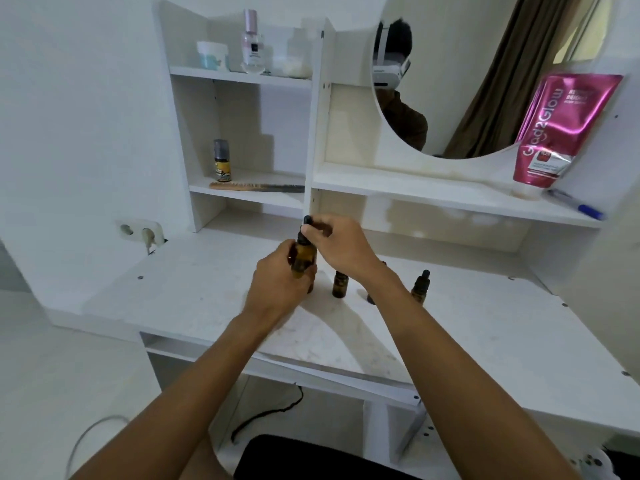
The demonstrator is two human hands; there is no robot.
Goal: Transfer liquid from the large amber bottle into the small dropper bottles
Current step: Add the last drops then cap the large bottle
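Note:
My left hand (282, 282) grips the body of an amber bottle (304, 254) and holds it above the white desk (207, 299). My right hand (341, 245) pinches that bottle's black dropper cap (306, 227) from above. Behind my hands, a small amber dropper bottle (340, 285) stands on the desk with its top hidden by my right wrist. A second small bottle (420, 285) with a black dropper cap stands right of my right forearm. Another dark bottle (370, 298) is mostly hidden behind that forearm.
Shelves rise behind the desk, holding a comb (256, 186), a small spray bottle (222, 161), jars (213, 55) and a perfume bottle (252, 43). A pink tube (557, 133) and a pen (575, 205) lie under the round mirror (467, 74). A wall socket (142, 232) sits at left.

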